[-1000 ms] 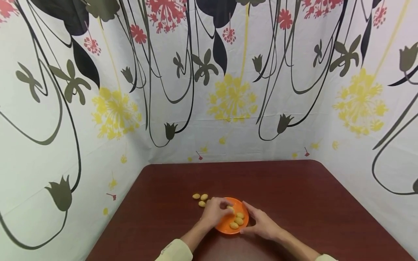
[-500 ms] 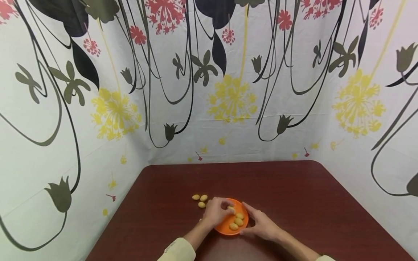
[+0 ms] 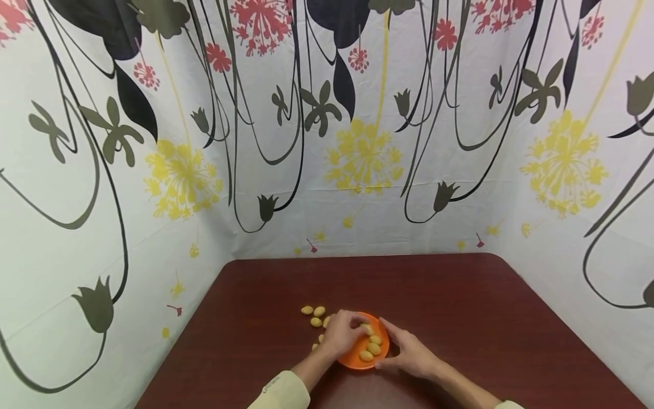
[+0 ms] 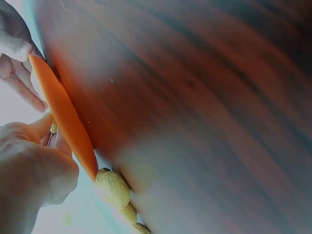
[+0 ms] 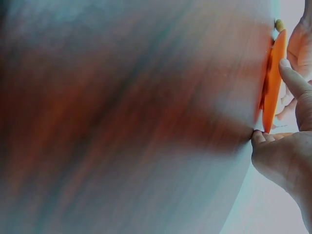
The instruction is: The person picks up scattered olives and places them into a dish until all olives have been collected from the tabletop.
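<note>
An orange plate [image 3: 351,360] sits on the table with several small tan, oval, rough-shelled nuts [image 3: 374,349] on its right side. My left hand [image 3: 340,334] reaches over the plate's left part, thumb and fingers pinching one nut [image 4: 53,127] close above the plate. From the right, my right hand [image 3: 413,355] holds the plate's rim, its fingers at the far side and its thumb at the near side. Loose nuts [image 3: 316,322] lie left of the plate, some partly hidden behind the left hand and wrist. More rough nuts [image 4: 113,187] show beside the rim in the left wrist view.
The dark red-brown table [image 3: 460,295] has rounded far corners. White cloth [image 3: 286,187] printed with flowers and vines hangs behind the table and along both sides.
My left hand has shifted slightly to the right over the plate with the nut, and more loose nuts show to its left. My right hand stays at the rim.
</note>
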The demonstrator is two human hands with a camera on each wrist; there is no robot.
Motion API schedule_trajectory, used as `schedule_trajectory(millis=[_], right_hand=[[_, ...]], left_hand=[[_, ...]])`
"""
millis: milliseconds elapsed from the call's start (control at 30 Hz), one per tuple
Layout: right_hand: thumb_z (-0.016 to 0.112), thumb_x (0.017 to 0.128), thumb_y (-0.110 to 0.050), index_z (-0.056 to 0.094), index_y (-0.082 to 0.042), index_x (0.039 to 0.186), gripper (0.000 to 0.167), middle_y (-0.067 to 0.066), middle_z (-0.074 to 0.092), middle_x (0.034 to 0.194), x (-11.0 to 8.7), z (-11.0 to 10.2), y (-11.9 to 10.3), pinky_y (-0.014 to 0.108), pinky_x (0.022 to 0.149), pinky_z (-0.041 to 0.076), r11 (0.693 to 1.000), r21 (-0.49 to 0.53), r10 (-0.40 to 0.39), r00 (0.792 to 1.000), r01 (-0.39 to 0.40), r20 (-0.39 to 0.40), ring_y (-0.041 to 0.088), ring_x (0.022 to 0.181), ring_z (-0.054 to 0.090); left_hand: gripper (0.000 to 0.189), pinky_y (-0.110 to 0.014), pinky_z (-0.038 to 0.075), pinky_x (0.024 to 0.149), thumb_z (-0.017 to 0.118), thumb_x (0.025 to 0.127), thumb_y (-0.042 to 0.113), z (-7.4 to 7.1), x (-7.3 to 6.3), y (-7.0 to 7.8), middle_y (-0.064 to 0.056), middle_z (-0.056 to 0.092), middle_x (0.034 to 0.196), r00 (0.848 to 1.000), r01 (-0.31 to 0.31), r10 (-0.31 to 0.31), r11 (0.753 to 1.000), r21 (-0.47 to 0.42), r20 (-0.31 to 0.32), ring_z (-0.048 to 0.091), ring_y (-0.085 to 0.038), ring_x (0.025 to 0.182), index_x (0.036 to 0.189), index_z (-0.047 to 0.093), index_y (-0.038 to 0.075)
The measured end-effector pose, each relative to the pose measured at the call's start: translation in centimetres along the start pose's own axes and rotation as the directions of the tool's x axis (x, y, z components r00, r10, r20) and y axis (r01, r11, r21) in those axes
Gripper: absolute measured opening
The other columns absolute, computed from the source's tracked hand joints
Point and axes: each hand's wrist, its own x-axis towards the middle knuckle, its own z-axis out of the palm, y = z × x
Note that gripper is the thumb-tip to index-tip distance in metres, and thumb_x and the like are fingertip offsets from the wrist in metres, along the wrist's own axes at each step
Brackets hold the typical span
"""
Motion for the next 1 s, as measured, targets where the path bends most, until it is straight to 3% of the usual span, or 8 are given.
schedule_trajectory(millis=[167,400,667,1000], right_hand=[[0.087,0.092,-0.02,0.019,0.014,0.162,0.104,0.04,0.027,0.163,0.11,0.03,0.15,0.065,0.114,0.037,1.0,0.002,0.0,1.0,0.0,-0.002,0.054,0.149,0.033],[0.087,0.091,-0.021,0.019,0.015,0.162,0.104,0.04,0.027,0.163,0.09,0.05,0.2,0.064,0.114,0.036,1.0,-0.001,-0.019,1.0,0.019,-0.008,0.054,0.149,0.034],[0.088,0.091,-0.021,0.021,0.016,0.161,0.104,0.04,0.029,0.162,0.21,0.09,0.04,0.063,0.113,0.037,0.999,-0.026,-0.032,0.999,0.032,-0.014,0.053,0.148,0.036],[0.088,0.091,-0.02,0.02,0.016,0.161,0.104,0.039,0.027,0.164,0.09,0.06,0.11,0.064,0.114,0.035,0.999,-0.018,-0.04,0.999,0.04,-0.008,0.054,0.149,0.033]], left_hand=[[0.016,-0.04,0.061,0.089,0.076,0.1,0.017,0.18,0.15,0.16,0.006,0.08,0.109,1.0,0.012,-0.012,1.0,-0.003,0.029,0.072,-0.016,0.107,0.114,0.084,0.017],[0.016,-0.035,0.061,0.083,0.082,0.096,0.022,0.35,0.19,0.54,0.008,0.08,0.101,0.999,0.01,-0.011,1.0,0.014,0.031,0.074,-0.008,0.093,0.111,0.085,0.017],[0.014,-0.033,0.061,0.082,0.081,0.097,0.023,0.25,0.2,0.87,0.01,0.08,0.1,0.998,0.016,-0.017,1.0,0.016,0.063,0.073,-0.006,0.093,0.11,0.084,0.019],[0.016,-0.036,0.061,0.087,0.082,0.096,0.02,-0.08,0.09,0.7,0.007,0.08,0.104,0.999,0.0,0.001,1.0,-0.011,0.046,0.074,-0.008,0.094,0.112,0.084,0.016]])
